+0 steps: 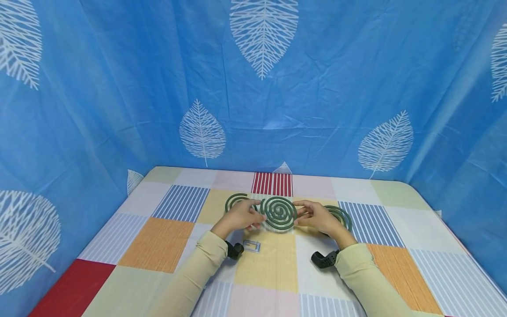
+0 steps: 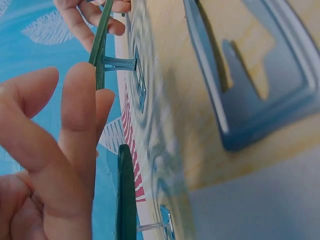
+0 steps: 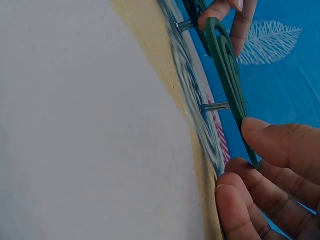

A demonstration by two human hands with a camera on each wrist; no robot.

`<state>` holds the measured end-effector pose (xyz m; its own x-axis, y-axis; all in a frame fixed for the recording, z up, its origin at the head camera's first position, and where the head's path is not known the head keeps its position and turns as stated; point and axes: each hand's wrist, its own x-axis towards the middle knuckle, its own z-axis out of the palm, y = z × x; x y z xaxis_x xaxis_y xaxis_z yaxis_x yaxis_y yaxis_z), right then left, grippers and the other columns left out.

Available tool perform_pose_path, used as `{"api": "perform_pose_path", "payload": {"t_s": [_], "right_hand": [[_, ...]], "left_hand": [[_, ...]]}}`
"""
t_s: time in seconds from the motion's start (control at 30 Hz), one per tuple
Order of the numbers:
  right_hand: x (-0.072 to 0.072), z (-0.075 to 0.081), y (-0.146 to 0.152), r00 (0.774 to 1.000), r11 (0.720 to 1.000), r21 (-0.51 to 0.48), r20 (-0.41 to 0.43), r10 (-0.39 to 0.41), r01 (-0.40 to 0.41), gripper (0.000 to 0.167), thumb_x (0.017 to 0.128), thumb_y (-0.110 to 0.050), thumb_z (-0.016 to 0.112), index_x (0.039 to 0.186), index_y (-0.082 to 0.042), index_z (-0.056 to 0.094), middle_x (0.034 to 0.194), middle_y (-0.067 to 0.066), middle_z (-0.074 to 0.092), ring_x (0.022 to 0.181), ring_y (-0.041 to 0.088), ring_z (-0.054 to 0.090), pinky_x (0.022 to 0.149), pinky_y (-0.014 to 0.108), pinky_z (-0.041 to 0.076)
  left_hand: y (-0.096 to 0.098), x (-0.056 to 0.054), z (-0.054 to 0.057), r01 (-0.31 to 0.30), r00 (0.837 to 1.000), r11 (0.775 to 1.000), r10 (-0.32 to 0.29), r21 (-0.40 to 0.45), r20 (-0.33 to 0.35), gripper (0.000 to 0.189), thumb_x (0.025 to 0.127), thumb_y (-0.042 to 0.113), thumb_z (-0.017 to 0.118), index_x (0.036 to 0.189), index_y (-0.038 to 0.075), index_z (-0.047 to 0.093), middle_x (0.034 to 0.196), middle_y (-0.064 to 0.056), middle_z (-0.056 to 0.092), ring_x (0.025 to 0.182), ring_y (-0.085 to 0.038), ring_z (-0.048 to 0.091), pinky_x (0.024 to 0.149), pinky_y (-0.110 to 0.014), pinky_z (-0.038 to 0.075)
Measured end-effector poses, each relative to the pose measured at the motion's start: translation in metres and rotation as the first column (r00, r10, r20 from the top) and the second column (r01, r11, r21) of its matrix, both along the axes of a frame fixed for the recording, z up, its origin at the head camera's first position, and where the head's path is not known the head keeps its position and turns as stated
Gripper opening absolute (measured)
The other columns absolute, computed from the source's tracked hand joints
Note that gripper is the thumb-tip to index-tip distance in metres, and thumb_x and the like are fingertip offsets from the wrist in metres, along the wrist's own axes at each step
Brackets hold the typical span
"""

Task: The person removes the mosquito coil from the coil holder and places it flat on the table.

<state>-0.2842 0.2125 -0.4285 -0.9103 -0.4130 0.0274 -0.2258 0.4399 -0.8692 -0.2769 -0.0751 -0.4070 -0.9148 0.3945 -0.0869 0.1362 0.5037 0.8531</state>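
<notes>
A green mosquito coil (image 1: pixel 279 212) lies level between the two hands, raised above the tablecloth on a small metal stand (image 2: pixel 137 75). My left hand (image 1: pixel 239 215) pinches its left edge between fingertips. On the opposite edge my right hand (image 1: pixel 318 216) pinches the rim, thumb (image 3: pixel 260 127) on top and fingers underneath. Another green coil (image 1: pixel 233 197) is partly hidden behind the left hand, held up by its own stand (image 2: pixel 167 225). Beside the right wrist a further coil (image 1: pixel 343 215) shows, partly covered by that hand.
A loose flat metal stand (image 1: pixel 251 245) lies on the patchwork tablecloth (image 1: pixel 273 268), nearer than the coils. Behind the table hangs a blue curtain (image 1: pixel 301 105) with white leaf prints. Black wrist cameras (image 1: pixel 324 259) sit below both hands, close over the cloth.
</notes>
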Motion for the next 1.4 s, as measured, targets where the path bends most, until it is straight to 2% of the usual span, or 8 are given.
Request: {"api": "perform_pose_path", "payload": {"t_s": [0.33,0.63,0.73,0.9,1.0,1.13,1.23,1.4], "right_hand": [[0.000,-0.002,-0.002,1.000,0.998,-0.060,-0.010,0.003,-0.004,0.062,0.094,0.006,0.079,0.147,0.019,0.051,0.115,0.028,0.071,0.098,0.029,0.072,0.079,0.028,0.059],[0.001,0.006,-0.001,1.000,0.991,-0.136,-0.024,-0.008,0.005,0.065,0.092,0.007,0.080,0.148,0.019,0.049,0.116,0.031,0.072,0.094,0.023,0.072,0.078,0.027,0.061],[0.000,0.007,-0.001,0.999,0.988,-0.151,-0.027,-0.019,0.015,0.065,0.093,0.006,0.080,0.148,0.019,0.049,0.117,0.031,0.072,0.093,0.019,0.072,0.079,0.027,0.062],[-0.001,0.010,0.000,0.998,0.984,-0.177,-0.049,-0.044,0.034,0.065,0.092,0.007,0.080,0.149,0.018,0.050,0.118,0.029,0.072,0.091,0.013,0.071,0.078,0.025,0.061],[-0.001,0.013,0.000,0.997,0.976,-0.213,-0.062,-0.056,0.041,0.064,0.092,0.008,0.079,0.148,0.018,0.050,0.116,0.027,0.073,0.089,0.011,0.070,0.078,0.024,0.060],[0.000,0.018,0.000,0.998,0.956,-0.288,-0.031,-0.059,0.048,0.065,0.091,0.009,0.077,0.149,0.019,0.048,0.114,0.020,0.073,0.090,0.009,0.070,0.080,0.022,0.060],[0.001,0.021,0.000,0.998,0.943,-0.328,-0.019,-0.059,0.050,0.067,0.091,0.010,0.076,0.150,0.019,0.046,0.113,0.012,0.073,0.091,0.008,0.069,0.080,0.022,0.060],[0.003,0.025,0.001,0.998,0.928,-0.372,-0.046,-0.040,0.020,0.069,0.091,0.012,0.074,0.152,0.020,0.042,0.107,0.000,0.075,0.090,0.008,0.070,0.081,0.021,0.060]], "left_hand": [[0.000,0.001,0.000,-0.011,1.000,0.999,0.011,0.034,0.020,0.069,0.102,0.014,0.076,0.161,-0.005,0.044,0.078,-0.008,0.075,0.058,-0.013,0.064,0.057,-0.027,0.054],[0.000,0.000,0.003,-0.022,1.000,0.999,0.023,0.044,-0.013,0.069,0.103,0.016,0.076,0.162,-0.002,0.045,0.077,-0.004,0.074,0.059,-0.021,0.067,0.059,-0.032,0.057],[0.000,0.000,0.005,-0.030,0.999,0.998,0.032,0.054,-0.026,0.069,0.103,0.016,0.076,0.162,-0.001,0.045,0.081,-0.005,0.075,0.058,-0.021,0.066,0.059,-0.031,0.056],[-0.001,0.001,0.010,-0.038,0.998,0.996,0.042,0.085,-0.050,0.071,0.103,0.016,0.076,0.163,0.000,0.044,0.096,-0.015,0.078,0.056,-0.018,0.063,0.056,-0.031,0.053],[-0.001,0.002,0.012,-0.033,0.998,0.992,0.040,0.123,-0.055,0.071,0.104,0.016,0.075,0.165,0.003,0.042,0.102,-0.019,0.077,0.062,-0.031,0.067,0.056,-0.036,0.055],[0.001,0.005,0.017,-0.042,0.997,0.983,0.053,0.179,-0.056,0.070,0.105,0.017,0.073,0.167,0.009,0.041,0.105,-0.013,0.074,0.081,-0.045,0.072,0.059,-0.040,0.058],[0.003,0.008,0.021,-0.043,0.996,0.977,0.059,0.209,-0.073,0.071,0.105,0.019,0.073,0.168,0.013,0.040,0.107,-0.007,0.073,0.090,-0.044,0.074,0.060,-0.038,0.057],[0.005,0.013,0.025,-0.035,0.994,0.965,0.061,0.258,-0.093,0.072,0.105,0.019,0.072,0.169,0.015,0.039,0.108,-0.009,0.074,0.093,-0.043,0.076,0.059,-0.039,0.058]]}}
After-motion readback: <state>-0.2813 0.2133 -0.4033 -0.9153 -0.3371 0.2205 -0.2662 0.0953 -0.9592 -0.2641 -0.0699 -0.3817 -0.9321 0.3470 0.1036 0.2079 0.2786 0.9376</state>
